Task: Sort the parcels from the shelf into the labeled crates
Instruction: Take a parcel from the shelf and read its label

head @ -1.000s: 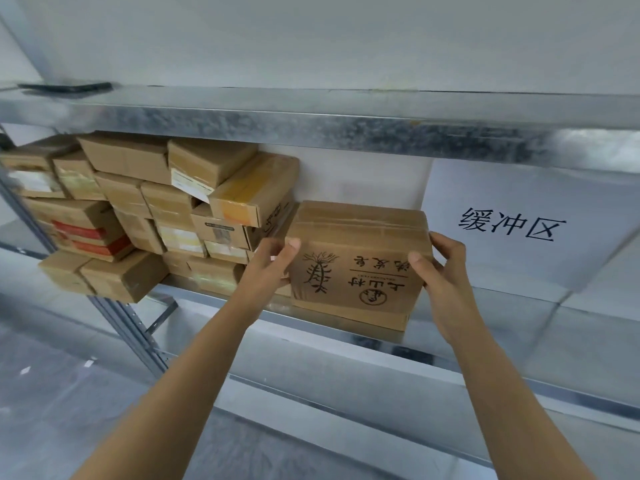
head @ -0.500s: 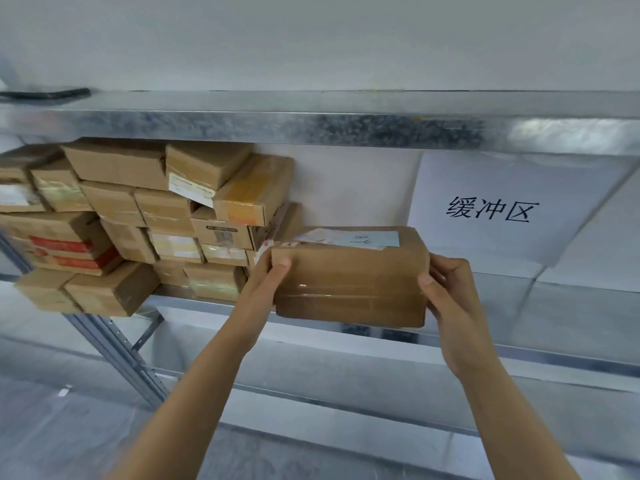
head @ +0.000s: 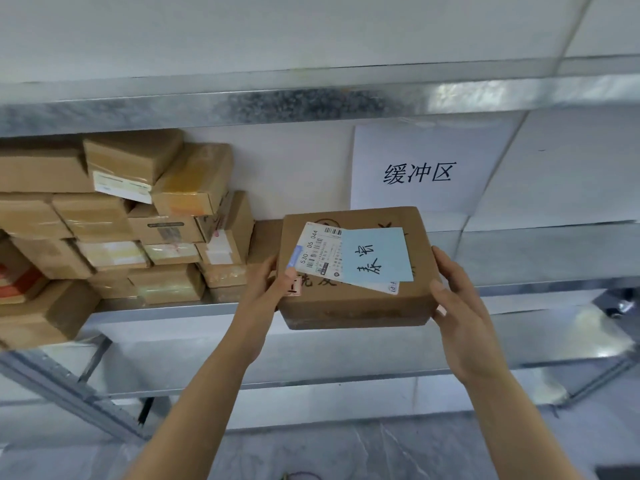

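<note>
We have tipped the box [head: 356, 271] up, so its labels face us now. On the left, a big pile [head: 114, 230] waits on the shelf [head: 166, 308]. Our left hand [head: 266, 289] and right hand [head: 460, 323] squeeze the box, off the shelf. No crates show.
</note>
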